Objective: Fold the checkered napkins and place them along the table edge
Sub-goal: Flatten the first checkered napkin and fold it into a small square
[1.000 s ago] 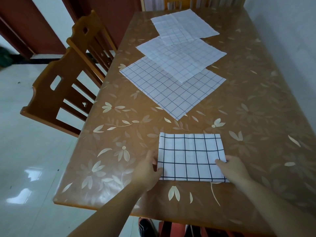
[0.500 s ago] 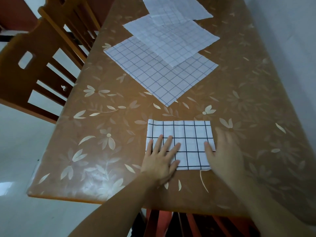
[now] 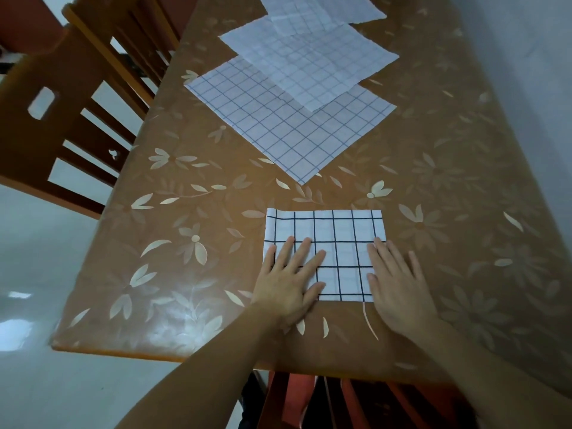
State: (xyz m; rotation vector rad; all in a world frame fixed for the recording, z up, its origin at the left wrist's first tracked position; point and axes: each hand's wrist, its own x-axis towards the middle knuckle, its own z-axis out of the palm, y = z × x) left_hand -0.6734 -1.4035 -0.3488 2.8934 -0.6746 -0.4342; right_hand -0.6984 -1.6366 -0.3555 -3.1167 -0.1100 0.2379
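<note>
My one camera sits on my head, looking forward and steeply down over the brown flower-patterned table, close above its near edge; the far end runs out of view.

1. Two bare forearms enter from the bottom edge; no sleeves, watch or bracelets show on them.
2. The left hand wears no rings or glove.
3. The right hand is likewise ungloved and ringless.
</note>
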